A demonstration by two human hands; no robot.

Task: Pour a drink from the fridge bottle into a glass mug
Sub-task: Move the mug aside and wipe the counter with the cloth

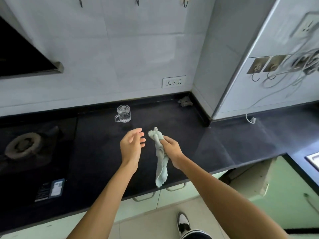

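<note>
A clear glass mug (123,114) stands upright on the dark countertop (215,138) near the back wall, its handle turned to the left. My right hand (170,149) grips a pale green cloth (160,161) that hangs down over the counter's front part. My left hand (132,145) hovers open just left of the cloth, fingers relaxed, a short way in front of the mug. No bottle is in view.
A gas stove (25,145) takes up the left of the counter. A crumpled grey rag (185,101) lies in the back corner. A wall socket (174,81) sits above the counter. Cables and hooks (276,71) hang at the right. Cabinet handles (143,198) line the front below.
</note>
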